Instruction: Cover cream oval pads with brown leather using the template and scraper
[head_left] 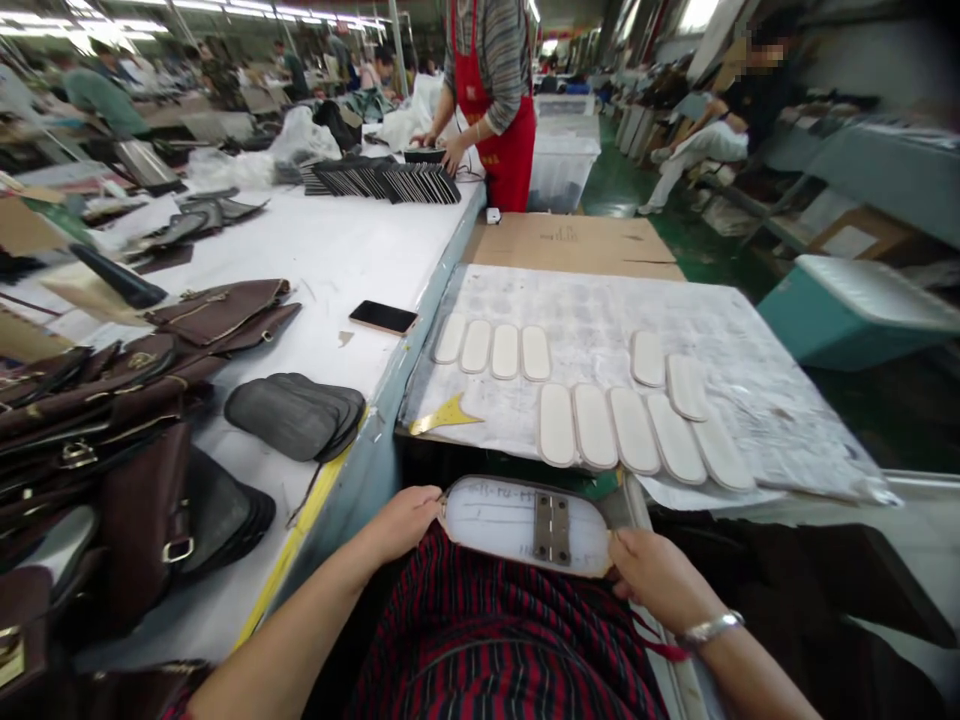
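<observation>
An oval translucent plate (pixel 495 518) with a brown metal hinge (pixel 552 528) lies over my lap, its long side running left to right. My left hand (pixel 405 522) grips its left end between thumb and fingers. At the opposite end, my right hand (pixel 649 572) pinches the edge; some of its fingers are hidden under the plate. Beyond the plate, several white oval pieces (pixel 556 425) lie on a paper-covered board (pixel 780 370). A yellow pointed piece (pixel 448 414) rests near the board's front left corner.
On the white table (pixel 375 250) at left are stacked dark oval pieces (pixel 289 415), a phone (pixel 383 317) and brown leather bags (pixel 150 440). A person in a red apron (pixel 511 150) handles a row of dark pieces (pixel 382 180). A teal bin (pixel 832 320) stands at right.
</observation>
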